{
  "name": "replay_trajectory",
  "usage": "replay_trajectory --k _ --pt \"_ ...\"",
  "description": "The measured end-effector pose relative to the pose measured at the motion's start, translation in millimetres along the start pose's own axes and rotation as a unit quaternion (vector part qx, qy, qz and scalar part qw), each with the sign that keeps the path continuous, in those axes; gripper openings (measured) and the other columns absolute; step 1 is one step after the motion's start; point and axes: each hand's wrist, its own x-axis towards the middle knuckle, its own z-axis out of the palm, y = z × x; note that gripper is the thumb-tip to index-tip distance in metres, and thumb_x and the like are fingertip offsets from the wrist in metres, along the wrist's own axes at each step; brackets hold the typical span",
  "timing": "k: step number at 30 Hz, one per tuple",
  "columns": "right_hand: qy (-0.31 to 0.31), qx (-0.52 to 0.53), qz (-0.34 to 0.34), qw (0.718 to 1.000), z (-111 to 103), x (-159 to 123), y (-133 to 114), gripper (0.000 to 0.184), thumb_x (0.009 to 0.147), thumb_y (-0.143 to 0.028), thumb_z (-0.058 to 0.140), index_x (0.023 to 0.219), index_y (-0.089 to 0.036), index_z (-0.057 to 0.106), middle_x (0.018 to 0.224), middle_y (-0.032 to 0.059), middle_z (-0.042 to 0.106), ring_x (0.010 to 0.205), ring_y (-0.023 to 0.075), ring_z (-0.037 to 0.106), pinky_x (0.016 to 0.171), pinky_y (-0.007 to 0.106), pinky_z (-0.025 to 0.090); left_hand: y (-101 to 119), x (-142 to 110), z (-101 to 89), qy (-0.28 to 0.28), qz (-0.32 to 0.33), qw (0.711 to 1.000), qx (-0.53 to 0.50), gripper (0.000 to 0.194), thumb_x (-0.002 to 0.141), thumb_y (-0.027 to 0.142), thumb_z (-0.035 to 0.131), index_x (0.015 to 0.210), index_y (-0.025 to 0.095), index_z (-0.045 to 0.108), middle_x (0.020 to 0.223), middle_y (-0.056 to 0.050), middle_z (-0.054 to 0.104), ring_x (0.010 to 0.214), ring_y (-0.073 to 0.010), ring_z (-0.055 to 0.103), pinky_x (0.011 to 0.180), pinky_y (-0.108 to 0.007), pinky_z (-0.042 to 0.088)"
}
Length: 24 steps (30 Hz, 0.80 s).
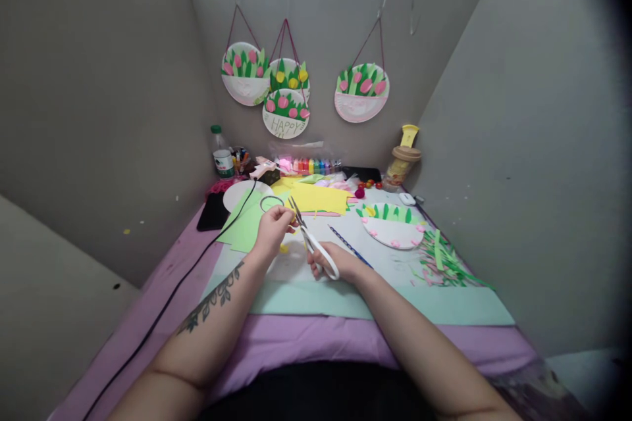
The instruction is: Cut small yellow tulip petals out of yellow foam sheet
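My right hand (340, 262) grips the white handles of a pair of scissors (313, 241), whose metal blades point up and away, slightly apart. Close by the blades, the fingers of my left hand (274, 227) are pinched on a small piece of yellow paper (295, 216), mostly hidden by the fingertips. Under both hands lies a pale work sheet with a few yellow scraps. To the right rests a paper plate basket (392, 233) with green paper leaves, a yellow flower and pink bits along its edge. A dark blue pencil (349, 247) lies between it and my right hand.
Green paper (241, 223), yellow paper (323, 198) and a roll of tape (271, 204) lie beyond my hands. A glue gun (263, 168) trails a black cord leftward. Paper strips (442, 260) heap at right. Several plate baskets (362, 105) hang on the grey partition.
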Motion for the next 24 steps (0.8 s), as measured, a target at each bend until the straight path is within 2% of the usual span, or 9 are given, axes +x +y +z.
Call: replay_trajectory --k 11,24 --pt "0.008 0.015 0.014 1.0 1.3 1.9 0.9 0.027 0.065 -0.04 0.069 0.07 -0.017 0.056 0.057 -0.0019 0.057 0.05 0.0116 0.057 0.047 0.023 0.047 0.0 -0.7 0.4 0.002 -0.004 1.0 0.012 0.008 0.064 0.025 0.057 0.065 0.017 0.055 0.058 0.002 0.058 0.057 -0.0114 0.056 0.051 -0.021 0.043" --pt "0.007 0.005 0.017 1.0 0.7 4.7 5.2 0.028 0.067 -0.04 0.068 0.073 -0.016 0.055 0.057 -0.002 0.056 0.05 0.011 0.056 0.048 0.022 0.047 -3.0 1.2 -0.4 0.01 0.007 1.0 0.022 0.009 0.067 0.024 0.058 0.064 0.016 0.054 0.056 0.002 0.056 0.054 -0.0103 0.054 0.048 -0.02 0.043"
